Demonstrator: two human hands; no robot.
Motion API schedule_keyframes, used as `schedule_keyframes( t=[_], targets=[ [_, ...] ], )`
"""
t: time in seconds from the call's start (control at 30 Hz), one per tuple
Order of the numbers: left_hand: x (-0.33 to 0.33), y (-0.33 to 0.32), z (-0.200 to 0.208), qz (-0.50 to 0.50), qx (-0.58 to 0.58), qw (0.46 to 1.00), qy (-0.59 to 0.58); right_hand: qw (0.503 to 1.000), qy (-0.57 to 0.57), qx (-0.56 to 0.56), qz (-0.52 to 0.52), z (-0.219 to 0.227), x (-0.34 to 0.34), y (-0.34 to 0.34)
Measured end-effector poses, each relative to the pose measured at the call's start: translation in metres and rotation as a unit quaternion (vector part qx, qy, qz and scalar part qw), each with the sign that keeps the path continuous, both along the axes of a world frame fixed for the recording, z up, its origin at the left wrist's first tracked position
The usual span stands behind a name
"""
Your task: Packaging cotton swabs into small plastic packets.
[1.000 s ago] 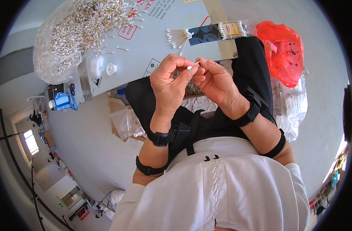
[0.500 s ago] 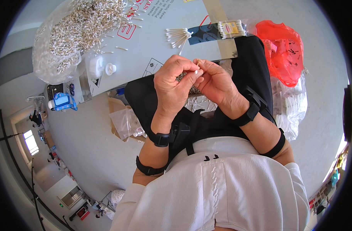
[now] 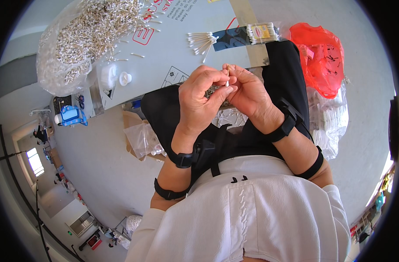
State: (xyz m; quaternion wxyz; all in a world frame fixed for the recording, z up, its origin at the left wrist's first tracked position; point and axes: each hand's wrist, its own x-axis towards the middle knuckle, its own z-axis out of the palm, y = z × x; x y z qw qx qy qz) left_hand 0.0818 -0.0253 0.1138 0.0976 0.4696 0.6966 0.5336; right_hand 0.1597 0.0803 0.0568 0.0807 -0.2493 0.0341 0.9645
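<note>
My left hand [image 3: 199,97] and my right hand [image 3: 251,94] meet over my lap, fingertips almost touching. Between them is a cotton swab [image 3: 227,83], its white tip showing near my left thumb and index finger. Both hands are closed in a pinch on it; most of its stick is hidden by fingers. Just beyond, a fanned small pile of cotton swabs [image 3: 202,41] lies on the board [image 3: 164,56]. To its right, across a dark strip, sits a flat pack of cotton swabs [image 3: 261,32] with a yellow label.
A large clear bag of loose cotton swabs [image 3: 92,39] spills onto the board at far left. Near it stand a white container [image 3: 109,76] and a white round cap [image 3: 125,78]. A red plastic bag [image 3: 317,59] is at right; a cardboard box [image 3: 131,131] is below the board.
Both hands have shifted slightly. The swab's white tip now points down toward me and shows more plainly between my fingers. The things on the board have not moved.
</note>
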Motion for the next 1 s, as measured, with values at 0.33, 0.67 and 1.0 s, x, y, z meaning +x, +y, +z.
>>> schedule_keyframes(
  t=[0.33, 0.67, 1.0],
  targets=[
    [0.0, 0.0, -0.004, 0.037, -0.003, 0.999, 0.009, 0.995, 0.033, -0.083, 0.039, -0.009, 0.002, -0.003],
    [0.0, -0.002, -0.006, 0.101, -0.013, 0.995, 0.003, 0.996, 0.065, -0.067, 0.017, -0.001, 0.005, -0.006],
    [0.0, -0.001, -0.008, 0.089, -0.004, 0.995, -0.032, 0.989, 0.144, -0.021, 0.004, -0.009, 0.005, -0.007]
  ],
)
